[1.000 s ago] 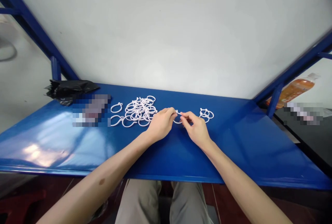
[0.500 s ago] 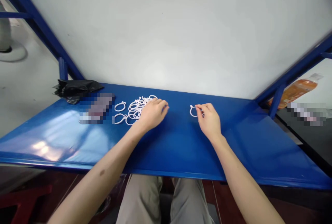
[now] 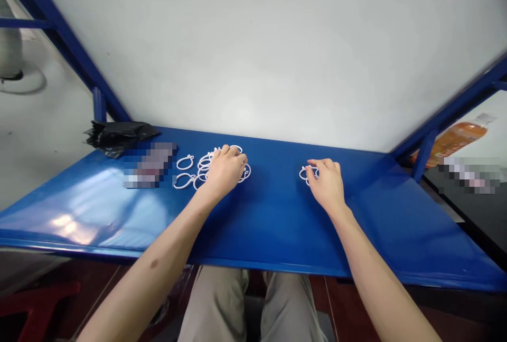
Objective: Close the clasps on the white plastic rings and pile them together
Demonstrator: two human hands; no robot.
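Several white plastic curtain rings, each with a small eyelet, lie in a loose heap on the blue tabletop. My left hand rests over the heap with bent fingers. Its fingertips are hidden among the rings, so a hold on one cannot be made out. Another white ring shows just right of those fingers. Apart from the heap, my right hand is by a small group of white rings, thumb and forefinger parted around them. The palm partly covers this group.
A black plastic bag and a blurred flat object lie left of the heap. The white wall rises behind the table. Blue frame bars slope at both sides. At right, an orange-filled bottle lies on a dark surface.
My left hand has moved left and down onto the heap, exposing a ring on its right. My right hand has shifted slightly right, and its pinch on a ring has loosened.
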